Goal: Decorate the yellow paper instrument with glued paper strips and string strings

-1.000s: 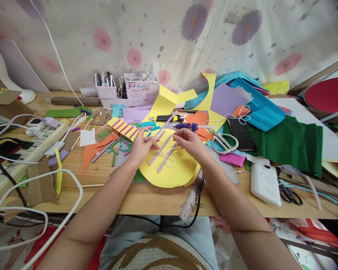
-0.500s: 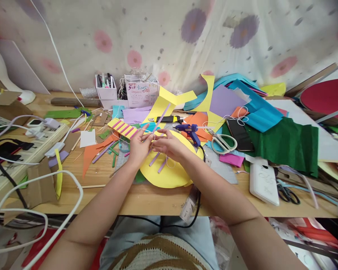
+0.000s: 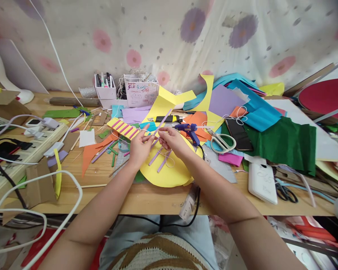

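Observation:
Above a yellow disc (image 3: 169, 176), both hands work close together, fingers pinched. My left hand (image 3: 139, 148) is closed on a thin purple stick (image 3: 163, 122) that slants up and away between the hands. My right hand (image 3: 173, 141) pinches a thin white string (image 3: 173, 162), which hangs in loose loops over the disc. Two more purple strips (image 3: 163, 161) lie on the disc under the right hand. A yellow strip with magenta bars (image 3: 124, 128) extends left beyond my left hand. Fingers hide part of the stick and string.
Behind the hands lie a yellow cutter (image 3: 167, 119) and a blue glue gun (image 3: 190, 132), its black cord crossing the table's front edge. White-handled scissors (image 3: 224, 142), a phone (image 3: 239, 134) and a white power bank (image 3: 261, 182) are to the right. A power strip (image 3: 25, 161) stands left.
My right hand's fingers have drawn together into a pinch and shifted slightly. The string loops now hang differently over the disc. My left hand stays nearly in place.

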{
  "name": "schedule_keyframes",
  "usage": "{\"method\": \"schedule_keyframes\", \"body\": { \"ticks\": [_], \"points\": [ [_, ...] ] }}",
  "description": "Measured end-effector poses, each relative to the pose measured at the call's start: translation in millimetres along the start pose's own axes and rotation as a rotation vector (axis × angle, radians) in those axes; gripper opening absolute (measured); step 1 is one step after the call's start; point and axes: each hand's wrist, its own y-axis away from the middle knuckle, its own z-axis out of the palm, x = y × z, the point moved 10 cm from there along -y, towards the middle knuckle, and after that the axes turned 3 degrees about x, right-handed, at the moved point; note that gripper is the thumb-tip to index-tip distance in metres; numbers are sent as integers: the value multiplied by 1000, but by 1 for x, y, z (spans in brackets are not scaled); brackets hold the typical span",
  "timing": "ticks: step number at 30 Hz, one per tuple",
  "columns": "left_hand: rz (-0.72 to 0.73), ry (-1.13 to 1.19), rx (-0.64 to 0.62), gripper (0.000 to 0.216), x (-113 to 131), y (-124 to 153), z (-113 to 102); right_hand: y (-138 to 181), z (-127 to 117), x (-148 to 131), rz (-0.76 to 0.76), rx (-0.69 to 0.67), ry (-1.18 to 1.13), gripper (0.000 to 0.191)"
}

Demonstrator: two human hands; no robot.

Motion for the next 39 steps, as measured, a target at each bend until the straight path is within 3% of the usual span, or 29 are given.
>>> {"method": "schedule_keyframes", "body": {
  "ticks": [6,12,21,26,29,32,36,39],
  "points": [
    [-2,-51,-38,58,-2,2,5,-8,-7,4,40,57,22,16],
    [11,-123,-63,58,2,3,7,-13,-11,1,-23,71,64,22],
    [148,-723,-129,68,31,9,6,-10,-15,1,3,81,114,21],
    [383,-871,-204,74,47,17,21,-7,-17,0,8,64,105,20],
    [439,-796,-237,80,48,17,24,-6,-19,-2,27,60,97,20],
    [399,-557,-246,90,47,14,21,-5,-18,-4,34,34,81,23],
    [205,-100,-223,90,35,4,13,-3,-20,-3,36,22,52,25],
    [60,96,-138,79,23,-7,2,-2,-26,-2,47,29,53,26]
  ]
}}
